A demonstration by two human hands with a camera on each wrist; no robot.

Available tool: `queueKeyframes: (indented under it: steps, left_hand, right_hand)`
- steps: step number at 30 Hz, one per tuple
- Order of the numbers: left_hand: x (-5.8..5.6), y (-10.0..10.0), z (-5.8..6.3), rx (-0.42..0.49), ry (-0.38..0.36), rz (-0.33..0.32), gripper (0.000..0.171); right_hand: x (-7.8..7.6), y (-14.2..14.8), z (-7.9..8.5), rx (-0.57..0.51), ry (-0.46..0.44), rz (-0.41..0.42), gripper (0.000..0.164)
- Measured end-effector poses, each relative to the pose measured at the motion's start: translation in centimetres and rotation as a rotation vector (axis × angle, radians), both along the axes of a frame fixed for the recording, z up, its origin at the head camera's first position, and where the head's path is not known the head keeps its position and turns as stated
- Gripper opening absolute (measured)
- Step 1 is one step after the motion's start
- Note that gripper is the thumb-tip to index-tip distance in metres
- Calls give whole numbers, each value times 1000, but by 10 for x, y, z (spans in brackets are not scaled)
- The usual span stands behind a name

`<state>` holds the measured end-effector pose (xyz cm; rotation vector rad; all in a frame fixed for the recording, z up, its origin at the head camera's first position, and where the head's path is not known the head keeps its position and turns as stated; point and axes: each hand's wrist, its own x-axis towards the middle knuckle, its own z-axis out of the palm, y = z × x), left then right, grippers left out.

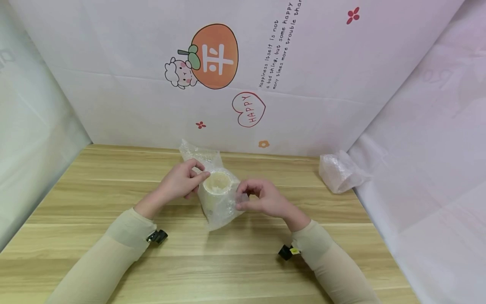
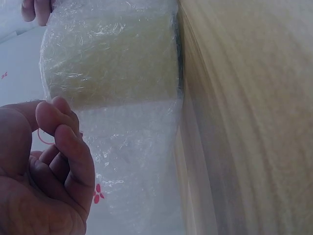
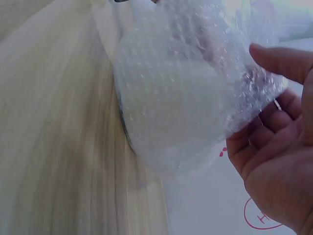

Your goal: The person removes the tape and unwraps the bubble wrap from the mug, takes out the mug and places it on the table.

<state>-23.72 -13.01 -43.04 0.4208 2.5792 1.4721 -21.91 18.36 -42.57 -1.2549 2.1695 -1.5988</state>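
the bubble wrap (image 1: 224,213) is clear, glossy, bumpy plastic, the far bundle (image 1: 336,173) similarly shiny, the tabletop (image 1: 228,270) smooth and wood-grained, the backdrop (image 1: 315,114) matt and cloth-like, the sleeves (image 1: 129,234) matt fabric.

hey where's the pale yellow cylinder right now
In the head view, just left of centre, the pale yellow cylinder stands inside bubble wrap on the wooden table, between the left hand and right hand.

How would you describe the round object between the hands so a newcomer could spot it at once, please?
On the wood-grain table, between the left hand and right hand, is bubble wrap. Inside stands a pale yellow cylinder; unlike the crumpled clear bundle farther right, it has a round, hollow top.
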Motion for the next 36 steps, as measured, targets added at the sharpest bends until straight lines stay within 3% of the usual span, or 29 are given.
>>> queueKeyframes:
  steps: [5, 12, 18, 25, 36]
  left_hand:
    - [0, 0, 2, 5, -2, -6, 35]
    - [1, -1, 4, 8, -4, -12, 37]
    - [1, -1, 4, 18, -9, -17, 37]
    - [0, 0, 3, 24, -7, -24, 36]
    - [0, 1, 2, 18, 1, -26, 36]
  right_hand:
    - [0, 5, 3, 74, 3, 104, 15]
    - [2, 4, 4, 260, 64, 241, 14]
    - [5, 0, 1, 400, 0, 341, 15]
    - [11, 0, 1, 578, -65, 387, 24]
    - [16, 1, 7, 694, -61, 454, 36]
